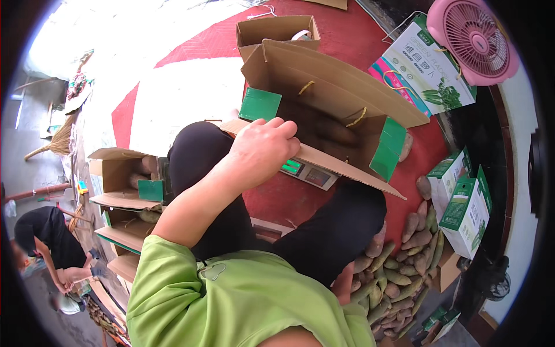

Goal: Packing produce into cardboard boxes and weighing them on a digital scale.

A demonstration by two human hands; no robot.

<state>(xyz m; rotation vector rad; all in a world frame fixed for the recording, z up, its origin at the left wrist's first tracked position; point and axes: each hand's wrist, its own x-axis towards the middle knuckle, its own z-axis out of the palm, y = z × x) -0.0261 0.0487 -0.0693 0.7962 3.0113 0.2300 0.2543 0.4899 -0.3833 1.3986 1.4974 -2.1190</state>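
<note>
My left hand (266, 147) is closed over the near flap of an open cardboard box (341, 81), which has green end flaps and yellow rope handles. A few brownish root vegetables (335, 132) lie in shadow inside it. Beneath the box's near side, a digital scale (318, 177) shows a lit green display. Only a bit of my right arm (344, 283) appears, beside my right thigh and a heap of long green and reddish-brown root vegetables (399, 277); its hand and fingers are hidden.
Open boxes (124, 199) holding roots stand at my left, and another box (277, 32) lies beyond. A pink fan (477, 40) stands by a white-and-green carton (428, 63) at far right. Smaller cartons (465, 214) flank the heap. Another person (55, 243) bends over at far left.
</note>
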